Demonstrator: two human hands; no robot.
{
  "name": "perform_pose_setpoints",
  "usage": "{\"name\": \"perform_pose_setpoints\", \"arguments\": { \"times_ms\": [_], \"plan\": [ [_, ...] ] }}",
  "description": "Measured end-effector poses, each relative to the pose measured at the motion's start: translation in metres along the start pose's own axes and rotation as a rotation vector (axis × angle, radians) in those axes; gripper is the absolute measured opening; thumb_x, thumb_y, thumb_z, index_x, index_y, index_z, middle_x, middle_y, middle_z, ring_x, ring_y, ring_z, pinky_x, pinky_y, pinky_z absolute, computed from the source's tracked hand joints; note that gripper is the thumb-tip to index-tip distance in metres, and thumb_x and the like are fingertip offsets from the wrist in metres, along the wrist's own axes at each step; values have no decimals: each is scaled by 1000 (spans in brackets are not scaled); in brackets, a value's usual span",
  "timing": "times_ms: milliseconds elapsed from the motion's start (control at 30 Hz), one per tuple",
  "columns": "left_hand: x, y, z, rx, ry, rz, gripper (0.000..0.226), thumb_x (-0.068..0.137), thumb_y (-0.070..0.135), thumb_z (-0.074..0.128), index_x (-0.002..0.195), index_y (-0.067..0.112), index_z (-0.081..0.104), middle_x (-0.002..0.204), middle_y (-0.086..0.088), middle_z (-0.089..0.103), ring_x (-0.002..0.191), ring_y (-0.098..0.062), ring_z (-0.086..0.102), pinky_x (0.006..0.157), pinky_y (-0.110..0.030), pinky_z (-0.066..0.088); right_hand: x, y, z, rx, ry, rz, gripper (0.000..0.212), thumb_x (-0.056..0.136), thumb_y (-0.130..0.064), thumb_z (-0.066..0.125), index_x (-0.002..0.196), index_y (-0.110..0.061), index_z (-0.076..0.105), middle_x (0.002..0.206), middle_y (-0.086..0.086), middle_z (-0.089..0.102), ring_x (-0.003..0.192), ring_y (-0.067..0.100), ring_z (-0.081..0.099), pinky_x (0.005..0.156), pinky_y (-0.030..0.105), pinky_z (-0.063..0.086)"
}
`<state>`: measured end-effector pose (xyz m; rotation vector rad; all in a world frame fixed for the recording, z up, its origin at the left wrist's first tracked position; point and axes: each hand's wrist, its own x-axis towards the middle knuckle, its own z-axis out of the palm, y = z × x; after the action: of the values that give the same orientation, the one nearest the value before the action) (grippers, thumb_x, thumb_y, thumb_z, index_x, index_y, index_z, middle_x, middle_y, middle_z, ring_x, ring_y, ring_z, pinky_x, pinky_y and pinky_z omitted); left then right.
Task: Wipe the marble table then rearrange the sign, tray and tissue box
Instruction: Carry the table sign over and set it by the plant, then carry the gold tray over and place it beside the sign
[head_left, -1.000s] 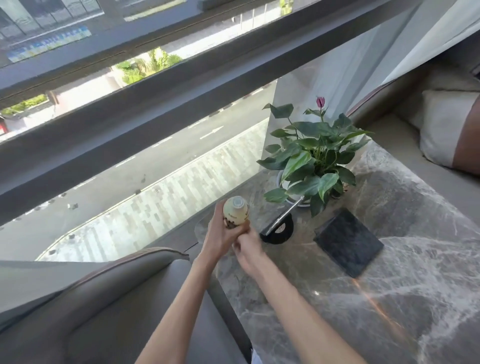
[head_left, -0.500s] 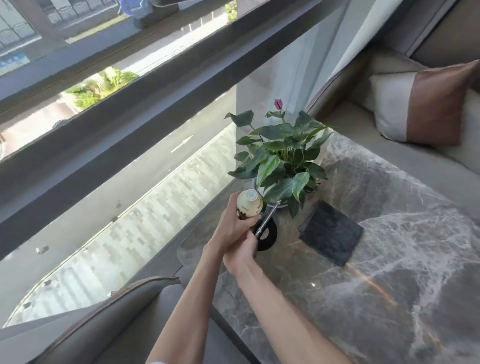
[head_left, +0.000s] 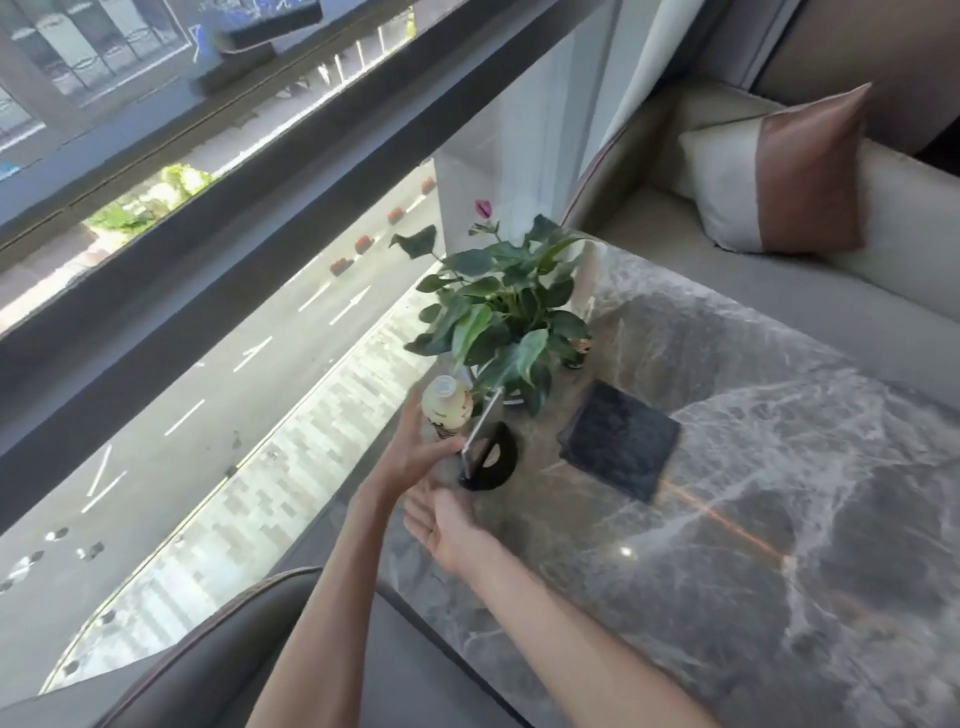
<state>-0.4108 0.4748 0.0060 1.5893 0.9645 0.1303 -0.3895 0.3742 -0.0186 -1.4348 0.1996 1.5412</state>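
**Bottle in the left hand, sign right next to it**

Bottle first: it's a small cream-coloured one with a pale cap, and the left hand is wrapped around its lower half, thumb toward the sign, holding it upright over the window-side corner of the marble table. The right hand sits just below and nearer to the person than the left one, palm up, fingers loose and spread, nothing in it. Can't tell if it's touching the tabletop or hovering.

The sign is just beyond the right hand's fingertips and right beside the left hand's thumb: a thin clear panel seen edge-on, leaning in a round black base. Whether the thumb actually touches it, no idea.

Further out past the sign there's a potted plant with one pink bloom, its leaves hanging over the top of the sign. Off to the right of both hands lies a dark square cloth, flat on the marble, near the sign but not touching. Way past that, a white and brown cushion on the beige seat.
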Motion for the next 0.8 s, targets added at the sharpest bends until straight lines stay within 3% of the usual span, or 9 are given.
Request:
{"name": "perform_pose_setpoints", "arguments": {
  "times_ms": [67,133,233,300,367,433,567,667,800],
  "plan": [
    [-14,-6,0,-7,69,-109,89,84,18,76,152,15,20,137,5,36,128,-12,38,110,-35,35,-23,3,-25,-216,-24,-76,23,101,-20,45,87,-21,63,86,0,67,80,15,64,80,27,56],
    [-30,-14,4,122,199,-256,66,89,36,68,141,8,39,129,-9,55,118,-28,56,100,-49,48,-58,1,-63,-415,-35,-237,27,101,-19,44,79,-24,59,84,1,66,74,14,63,70,26,52],
    [-64,-20,33,403,353,-414,57,86,49,40,88,-3,62,83,-22,67,84,-39,67,77,-46,52,-113,1,-146,-754,135,-426,26,97,-28,45,74,-24,57,78,-5,67,77,15,64,77,35,51],
    [-94,-15,70,507,306,-459,46,93,36,40,73,-1,59,78,-26,63,86,-41,66,79,-44,51,-143,7,-212,-861,343,-460,27,95,-31,44,75,-17,54,76,3,65,77,23,62,71,38,46],
    [-112,-4,124,593,127,-456,38,97,27,47,79,-2,65,93,-32,68,94,-42,67,83,-44,53,-172,16,-276,-897,550,-472,29,94,-33,43,76,-12,51,76,9,64,77,31,60,66,38,41],
    [-121,13,195,709,-89,-384,33,97,30,49,88,3,67,103,-29,69,99,-41,67,83,-40,52,-203,28,-335,-912,717,-453,25,94,-32,45,80,-14,53,80,10,67,80,32,62,64,36,37],
    [-145,74,355,927,-385,21,25,95,32,46,88,13,61,99,-18,73,96,-36,69,79,-37,55,-266,57,-446,-838,951,-416,18,94,-32,49,82,-20,56,87,4,70,86,29,65,66,37,44],
    [-166,116,464,1053,-519,231,27,97,31,43,107,19,64,112,-11,70,106,-34,66,83,-36,52,-313,90,-523,-806,1070,-407,13,93,-34,52,90,-24,61,92,-5,71,92,21,66,70,33,48],
    [-201,151,594,1138,-613,435,25,95,29,43,106,19,63,113,-11,70,107,-34,66,86,-38,53,-372,138,-623,-753,1183,-444,18,91,-39,51,93,-25,63,93,-6,70,92,17,67,74,32,52]
  ]
}}
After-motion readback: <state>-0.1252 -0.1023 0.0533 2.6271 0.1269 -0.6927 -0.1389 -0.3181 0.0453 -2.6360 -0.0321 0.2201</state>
